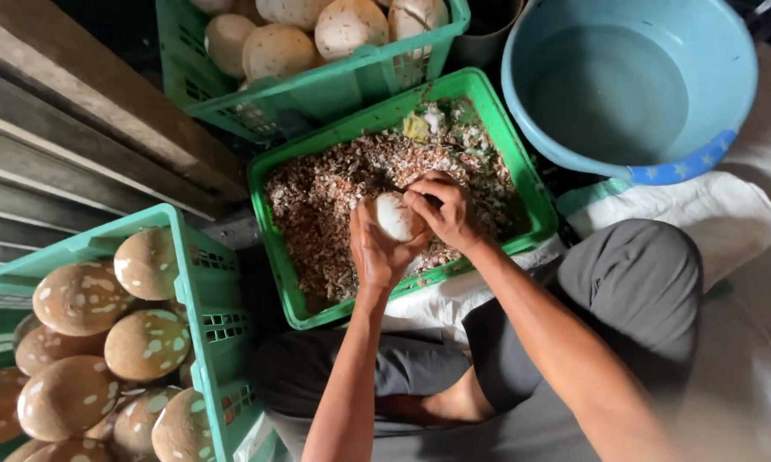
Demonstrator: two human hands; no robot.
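blue basin (727, 77), crates of brown coconuts (77, 299)

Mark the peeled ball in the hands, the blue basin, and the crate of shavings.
peeled ball (395, 215), head view, its pale front face
blue basin (708, 156), head view, its near rim
crate of shavings (276, 249), head view, its left wall

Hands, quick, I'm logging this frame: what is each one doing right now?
Left hand: closed around a pale round ball, holding it over the green crate.
Right hand: fingers curled on the ball's top.
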